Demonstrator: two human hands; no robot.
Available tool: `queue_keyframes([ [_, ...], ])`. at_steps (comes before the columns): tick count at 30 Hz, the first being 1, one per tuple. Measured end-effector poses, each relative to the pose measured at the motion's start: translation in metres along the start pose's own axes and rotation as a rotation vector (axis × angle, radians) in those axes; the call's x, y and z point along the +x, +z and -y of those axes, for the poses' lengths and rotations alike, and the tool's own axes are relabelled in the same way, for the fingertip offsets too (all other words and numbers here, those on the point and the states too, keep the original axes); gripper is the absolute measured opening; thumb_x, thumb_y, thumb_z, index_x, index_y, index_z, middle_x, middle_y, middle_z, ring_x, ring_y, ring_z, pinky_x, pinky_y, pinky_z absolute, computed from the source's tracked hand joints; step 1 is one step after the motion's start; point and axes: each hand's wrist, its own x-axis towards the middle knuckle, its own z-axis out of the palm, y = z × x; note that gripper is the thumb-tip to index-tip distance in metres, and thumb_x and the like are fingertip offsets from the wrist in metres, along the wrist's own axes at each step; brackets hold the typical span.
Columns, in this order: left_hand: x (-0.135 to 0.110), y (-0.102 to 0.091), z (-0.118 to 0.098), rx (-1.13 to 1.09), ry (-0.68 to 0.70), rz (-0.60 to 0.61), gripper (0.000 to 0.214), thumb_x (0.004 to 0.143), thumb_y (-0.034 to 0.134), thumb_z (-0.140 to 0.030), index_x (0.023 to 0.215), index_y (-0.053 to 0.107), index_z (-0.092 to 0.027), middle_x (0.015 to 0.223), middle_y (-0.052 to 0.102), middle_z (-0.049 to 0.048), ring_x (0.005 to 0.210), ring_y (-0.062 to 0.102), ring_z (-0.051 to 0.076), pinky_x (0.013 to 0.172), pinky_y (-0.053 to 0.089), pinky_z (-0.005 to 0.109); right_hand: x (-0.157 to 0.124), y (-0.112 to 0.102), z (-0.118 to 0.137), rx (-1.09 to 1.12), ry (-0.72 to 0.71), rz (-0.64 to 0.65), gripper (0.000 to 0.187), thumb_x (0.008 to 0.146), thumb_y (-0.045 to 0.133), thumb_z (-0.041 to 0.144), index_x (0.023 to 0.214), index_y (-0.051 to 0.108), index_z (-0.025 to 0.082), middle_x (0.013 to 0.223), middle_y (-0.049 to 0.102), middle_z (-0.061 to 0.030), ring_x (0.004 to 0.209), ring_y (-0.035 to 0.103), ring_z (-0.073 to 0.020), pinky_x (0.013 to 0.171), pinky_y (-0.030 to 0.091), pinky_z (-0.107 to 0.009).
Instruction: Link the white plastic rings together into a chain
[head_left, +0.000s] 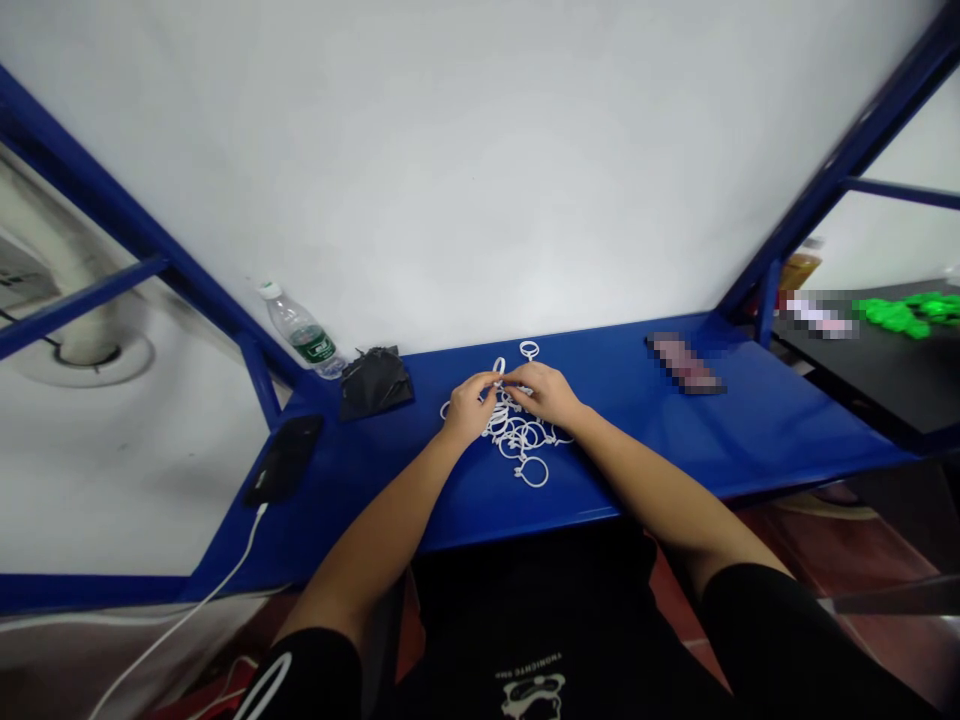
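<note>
My left hand [469, 410] and my right hand [551, 393] meet over a pile of white plastic rings [517, 437] on the blue table. Fingertips of both hands are pinched together at the base of one white ring [499, 366], which stands up between them. Small clip-like ends show on some of the rings. One loose ring [535, 472] lies in front of the pile, and another ring [529, 349] lies behind my right hand. My fingers hide the exact grip and part of the pile.
On the blue table [360, 470], a clear bottle [307, 338] and a black plastic bag [376, 383] stand at the back left. A black power bank or phone [285, 460] with a white cable lies left. A blurred-out item [684, 363] lies right. Blue frame bars flank both sides.
</note>
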Motion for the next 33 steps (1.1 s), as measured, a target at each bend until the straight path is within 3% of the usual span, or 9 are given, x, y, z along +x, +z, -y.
queue_keyframes([
  [4, -0.002, 0.000, 0.003, -0.009, 0.008, -0.018, 0.015, 0.097, 0.068, -0.026, 0.107, 0.078, -0.023, 0.109, 0.082, 0.0063, 0.096, 0.079, 0.021, 0.093, 0.065, 0.038, 0.000, 0.001, 0.003, -0.004, -0.022, -0.018, 0.024, 0.105, 0.060, 0.036, 0.116, 0.075, 0.022, 0.102, 0.080, -0.0087, 0.093, 0.073, -0.0218, 0.086, 0.059, -0.037],
  [9, -0.003, -0.003, 0.001, 0.045, 0.019, -0.039, 0.022, 0.102, 0.064, -0.038, 0.101, 0.080, -0.024, 0.104, 0.082, 0.0067, 0.093, 0.079, 0.022, 0.090, 0.064, 0.038, -0.001, -0.001, 0.000, -0.009, -0.040, -0.032, 0.024, 0.107, 0.056, 0.034, 0.112, 0.075, 0.021, 0.100, 0.080, -0.0094, 0.092, 0.073, -0.0224, 0.085, 0.059, -0.037],
  [19, -0.003, 0.000, 0.001, -0.085, 0.123, -0.046, 0.019, 0.101, 0.067, -0.034, 0.094, 0.080, -0.022, 0.090, 0.080, 0.0050, 0.083, 0.076, 0.018, 0.080, 0.061, 0.030, -0.003, 0.001, -0.003, 0.044, -0.096, -0.014, 0.018, 0.106, 0.055, 0.028, 0.103, 0.071, 0.019, 0.093, 0.078, -0.0079, 0.083, 0.072, -0.0190, 0.075, 0.055, -0.030],
  [25, -0.001, 0.001, 0.002, -0.099, 0.170, -0.070, 0.017, 0.101, 0.066, -0.031, 0.104, 0.080, -0.022, 0.099, 0.078, 0.0066, 0.091, 0.075, 0.018, 0.085, 0.061, 0.032, -0.002, -0.001, -0.001, 0.028, -0.062, -0.040, 0.021, 0.105, 0.060, 0.035, 0.106, 0.073, 0.019, 0.091, 0.077, -0.0074, 0.078, 0.071, -0.0180, 0.073, 0.054, -0.029],
  [30, -0.002, -0.001, 0.000, -0.024, 0.146, 0.003, 0.025, 0.100, 0.067, -0.026, 0.123, 0.075, -0.022, 0.110, 0.078, 0.0070, 0.098, 0.074, 0.019, 0.097, 0.059, 0.036, -0.001, -0.001, -0.005, -0.027, 0.060, -0.112, 0.022, 0.105, 0.058, 0.034, 0.108, 0.076, 0.021, 0.095, 0.080, -0.0080, 0.086, 0.073, -0.0207, 0.081, 0.055, -0.032],
  [33, -0.003, -0.002, 0.000, 0.086, 0.108, 0.091, 0.020, 0.098, 0.069, -0.028, 0.115, 0.077, -0.022, 0.114, 0.077, 0.0081, 0.107, 0.071, 0.023, 0.103, 0.055, 0.040, -0.002, 0.000, -0.018, -0.041, 0.216, -0.225, 0.022, 0.103, 0.060, 0.033, 0.107, 0.078, 0.022, 0.098, 0.081, -0.0075, 0.087, 0.075, -0.0213, 0.082, 0.056, -0.032],
])
